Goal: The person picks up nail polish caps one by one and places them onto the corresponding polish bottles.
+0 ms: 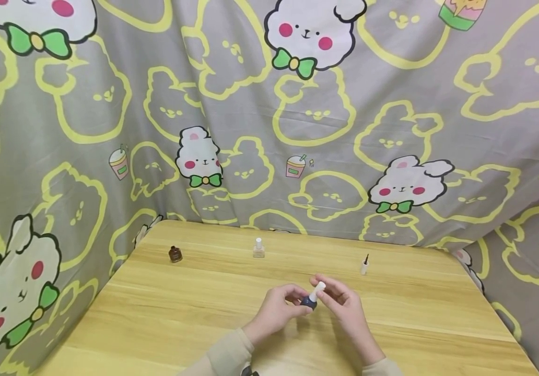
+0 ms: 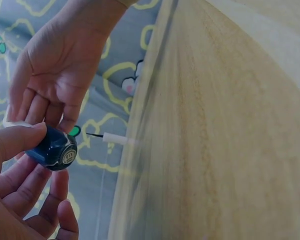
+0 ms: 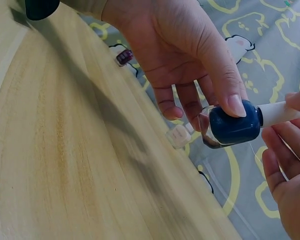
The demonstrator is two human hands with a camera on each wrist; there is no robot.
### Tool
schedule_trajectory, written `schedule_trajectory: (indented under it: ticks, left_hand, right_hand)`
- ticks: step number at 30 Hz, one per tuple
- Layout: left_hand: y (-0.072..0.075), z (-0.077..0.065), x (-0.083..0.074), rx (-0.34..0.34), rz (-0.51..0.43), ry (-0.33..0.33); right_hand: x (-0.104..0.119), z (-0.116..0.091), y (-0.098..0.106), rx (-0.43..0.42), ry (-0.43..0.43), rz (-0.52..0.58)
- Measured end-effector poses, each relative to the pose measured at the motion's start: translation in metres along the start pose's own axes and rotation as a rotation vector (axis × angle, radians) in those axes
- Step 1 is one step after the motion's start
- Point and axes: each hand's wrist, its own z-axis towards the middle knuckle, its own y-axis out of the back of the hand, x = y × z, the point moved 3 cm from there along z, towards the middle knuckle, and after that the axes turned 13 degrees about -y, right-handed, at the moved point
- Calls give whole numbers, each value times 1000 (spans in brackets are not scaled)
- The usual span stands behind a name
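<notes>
My left hand (image 1: 274, 309) grips a dark blue nail polish bottle (image 3: 234, 125) between thumb and fingers, over the front middle of the table. The bottle is tilted, its white cap (image 1: 317, 291) pointing up and to the right in the head view. My right hand (image 1: 351, 310) pinches that cap between thumb and fingers. In the right wrist view the cap sits at the bottle's dark neck, and clear glass shows around the blue polish. A round label (image 2: 69, 156) marks the bottle's base in the left wrist view.
Farther back on the wooden table (image 1: 124, 318) stand a dark brown polish bottle (image 1: 175, 255) without a cap, left, and a pale bottle (image 1: 258, 249) with a white cap, centre. A white cap (image 1: 364, 268) stands at right, brush upward. Patterned grey curtains (image 1: 246, 115) enclose the table.
</notes>
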Motion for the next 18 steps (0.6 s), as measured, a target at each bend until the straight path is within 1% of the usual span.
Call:
schedule_trajectory:
  ticks: [4, 6, 9, 13, 18]
  left_hand:
    - [1, -1, 0, -8, -10, 10]
    - [1, -2, 1, -12, -21, 16]
    - [1, -2, 2, -12, -28, 20]
    - [0, -1, 3, 3, -11, 21]
    - [-2, -1, 2, 19, 11, 9]
  right_hand:
    - [0, 0, 0, 30, 13, -1]
    - [-1, 0, 0, 28, 13, -16]
    - [-2, 0, 0, -10, -13, -39]
    - [-2, 0, -1, -80, -55, -37]
    - [-1, 0, -1, -165, -77, -52]
